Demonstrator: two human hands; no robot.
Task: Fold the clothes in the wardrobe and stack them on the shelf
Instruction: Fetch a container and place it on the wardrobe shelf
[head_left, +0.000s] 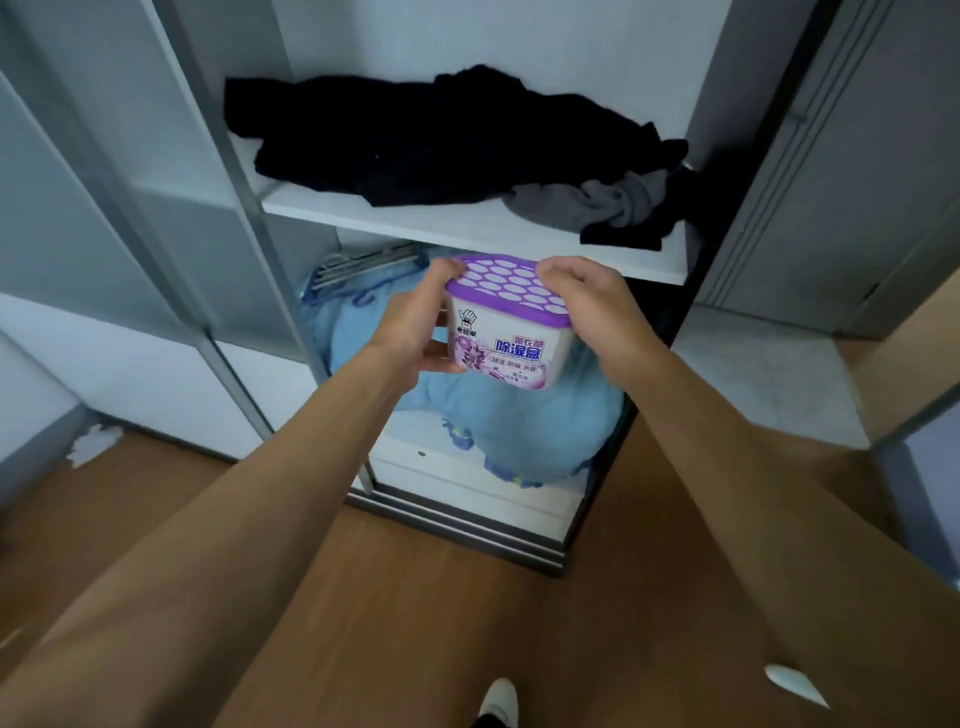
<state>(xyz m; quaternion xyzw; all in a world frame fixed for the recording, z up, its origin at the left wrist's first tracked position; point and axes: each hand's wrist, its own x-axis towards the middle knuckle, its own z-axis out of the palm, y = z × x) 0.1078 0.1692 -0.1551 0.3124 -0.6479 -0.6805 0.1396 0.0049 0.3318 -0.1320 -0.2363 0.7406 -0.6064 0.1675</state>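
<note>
Left hand (415, 322) and right hand (587, 301) gripping a white box (498, 338) with purple lid between them, in front of the wardrobe shelf (441, 221) — black clothes (415, 140) and a grey garment (587, 200) heaped unfolded on it, blue bundle (493, 410) below.

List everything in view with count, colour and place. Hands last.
black clothes: one unfolded heap, black, on the shelf
grey garment: 1, grey, crumpled at the shelf's right end
shelf: 1, white, inside the wardrobe
box: 1, white with purple lid, held in front of the shelf's edge
bedding: 1 bundle, light blue, below the shelf
hangers: count unclear, blue and metal, below the shelf at left
scrap: 1, white, on the floor at left
floor: brown wood, before the wardrobe
left hand: 1, grips the box's left side
right hand: 1, grips the box's right side
</note>
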